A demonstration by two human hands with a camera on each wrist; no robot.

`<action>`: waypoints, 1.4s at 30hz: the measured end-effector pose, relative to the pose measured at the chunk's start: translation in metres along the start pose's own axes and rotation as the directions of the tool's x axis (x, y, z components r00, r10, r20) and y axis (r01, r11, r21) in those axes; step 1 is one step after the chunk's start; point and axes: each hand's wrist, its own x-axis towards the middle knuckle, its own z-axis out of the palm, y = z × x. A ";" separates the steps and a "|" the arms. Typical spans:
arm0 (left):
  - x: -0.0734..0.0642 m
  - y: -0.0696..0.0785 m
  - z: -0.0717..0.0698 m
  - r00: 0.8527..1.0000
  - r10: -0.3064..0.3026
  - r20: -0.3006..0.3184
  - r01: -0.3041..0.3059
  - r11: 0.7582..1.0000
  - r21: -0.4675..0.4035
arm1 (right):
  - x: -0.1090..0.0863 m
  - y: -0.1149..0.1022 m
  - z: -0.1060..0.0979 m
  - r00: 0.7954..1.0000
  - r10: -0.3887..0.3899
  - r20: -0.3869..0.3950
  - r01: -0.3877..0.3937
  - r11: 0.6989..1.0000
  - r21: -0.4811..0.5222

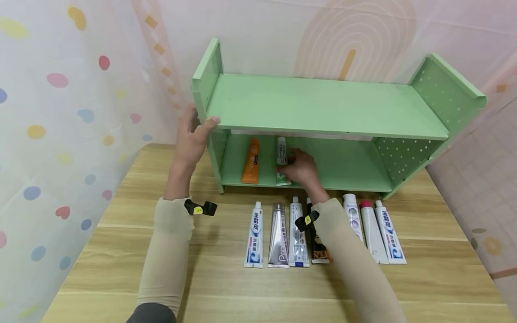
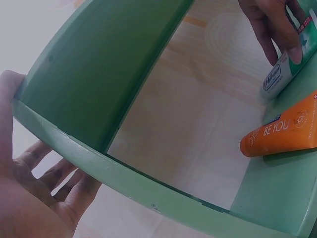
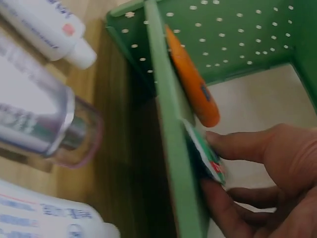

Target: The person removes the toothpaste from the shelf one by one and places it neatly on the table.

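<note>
A green two-tier shelf (image 1: 331, 105) stands on the wooden table. My left hand (image 1: 191, 142) grips its left side panel, thumb at the front edge of the upper board and fingers on the outer side. On the lower board, my right hand (image 1: 301, 168) pinches a green and white toothpaste tube (image 1: 281, 151) between thumb and fingers. The tube lies cap toward the back; the hand hides part of it. To its left lies an orange tube (image 1: 252, 162) marked "BE YOU", apart from the hand and also cap-back.
In front of the shelf, several tubes lie in a row on the table (image 1: 121, 251): a white one (image 1: 255, 235), a silver one (image 1: 279, 237) and a red-capped one (image 1: 373, 233) among them. My right forearm covers part of the row. A patterned cloth (image 1: 258, 36) hangs behind.
</note>
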 end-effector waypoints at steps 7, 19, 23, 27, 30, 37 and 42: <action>0.000 0.000 0.001 1.000 -0.002 0.010 0.002 1.000 -0.005 | 0.003 0.002 -0.017 0.977 0.024 0.214 -0.057 0.987 0.149; 0.000 0.000 0.000 1.000 0.013 0.009 -0.013 1.000 -0.004 | 0.003 0.009 -0.028 0.936 0.025 0.352 -0.105 0.972 0.209; -0.001 0.001 0.000 1.000 0.011 0.004 -0.011 1.000 0.002 | -0.005 0.013 -0.028 0.939 0.004 0.343 -0.104 0.956 0.273; -0.001 0.002 0.000 1.000 0.012 0.003 -0.012 1.000 0.004 | -0.014 0.018 -0.027 0.946 -0.027 0.322 -0.083 0.943 0.323; -0.002 0.003 0.000 1.000 0.011 0.003 -0.011 1.000 0.006 | -0.021 0.020 -0.027 0.952 -0.054 0.301 -0.060 0.933 0.355; -0.002 0.003 0.000 1.000 0.019 0.008 -0.019 1.000 0.001 | -0.035 0.030 -0.025 0.959 -0.117 0.257 0.002 0.912 0.409; -0.003 0.003 0.001 1.000 0.023 0.015 -0.023 1.000 -0.002 | -0.045 0.037 -0.026 0.956 -0.175 0.235 0.068 0.913 0.402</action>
